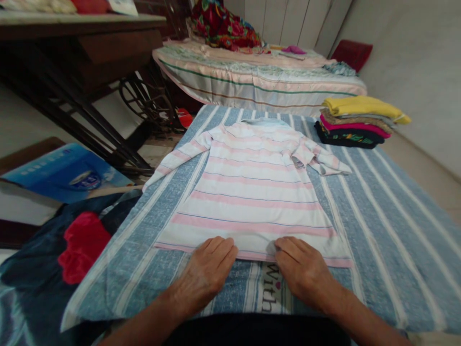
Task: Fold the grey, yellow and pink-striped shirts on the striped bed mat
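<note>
Two hands (213,263) on one shirt (254,180); one clothes stack (355,126).

Shirt (252,192), centre: white, pink bands, thin dark-blue lines | Cloth (389,230) beneath: blue-grey, white stripes | Top folded garment (365,105), upper right: plain yellow

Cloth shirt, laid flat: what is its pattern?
The shirt has pink and white stripes with thin blue lines, clearest in head view.
</note>
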Action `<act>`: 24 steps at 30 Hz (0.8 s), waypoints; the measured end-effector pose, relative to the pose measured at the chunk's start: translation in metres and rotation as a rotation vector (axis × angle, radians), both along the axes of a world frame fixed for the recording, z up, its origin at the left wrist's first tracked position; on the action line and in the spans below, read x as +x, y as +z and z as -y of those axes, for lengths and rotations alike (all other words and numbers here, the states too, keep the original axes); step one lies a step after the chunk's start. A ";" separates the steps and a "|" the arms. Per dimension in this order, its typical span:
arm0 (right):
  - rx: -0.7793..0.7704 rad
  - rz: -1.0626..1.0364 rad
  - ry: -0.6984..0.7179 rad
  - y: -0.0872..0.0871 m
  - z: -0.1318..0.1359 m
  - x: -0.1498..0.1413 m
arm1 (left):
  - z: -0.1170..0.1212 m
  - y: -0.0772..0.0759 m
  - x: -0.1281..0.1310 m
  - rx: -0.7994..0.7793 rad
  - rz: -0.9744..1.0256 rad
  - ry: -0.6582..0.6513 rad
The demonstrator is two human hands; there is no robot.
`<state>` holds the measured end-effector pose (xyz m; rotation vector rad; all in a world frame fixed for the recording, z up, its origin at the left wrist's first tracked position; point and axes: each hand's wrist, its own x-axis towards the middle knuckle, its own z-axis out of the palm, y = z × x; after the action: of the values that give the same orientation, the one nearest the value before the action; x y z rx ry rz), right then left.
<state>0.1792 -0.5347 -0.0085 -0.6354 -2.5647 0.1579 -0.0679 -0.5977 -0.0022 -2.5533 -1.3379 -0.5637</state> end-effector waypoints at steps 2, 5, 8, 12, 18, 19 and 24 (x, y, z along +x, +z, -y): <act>0.008 0.006 -0.007 0.000 0.002 -0.001 | 0.000 0.001 -0.003 0.010 -0.026 -0.024; -0.027 0.000 -0.012 0.001 0.002 -0.003 | -0.002 0.001 -0.005 -0.003 -0.053 -0.030; -0.062 0.000 -0.019 0.002 0.001 -0.003 | -0.003 -0.002 -0.008 -0.012 -0.069 0.008; -0.082 0.006 -0.020 -0.001 0.002 -0.001 | -0.002 -0.011 -0.021 0.080 -0.034 0.079; -0.117 0.018 -0.020 -0.003 0.003 -0.002 | -0.004 -0.017 -0.053 0.131 -0.090 0.169; -0.135 0.014 -0.017 -0.002 0.002 -0.002 | -0.005 -0.018 -0.058 0.128 -0.100 0.172; -0.240 -0.015 -0.018 0.009 -0.004 -0.005 | -0.008 -0.030 -0.089 0.098 -0.130 0.106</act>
<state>0.1745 -0.5304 0.0004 -0.7416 -2.5453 0.4683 -0.1572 -0.5894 -0.0318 -2.3808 -1.3566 -0.4246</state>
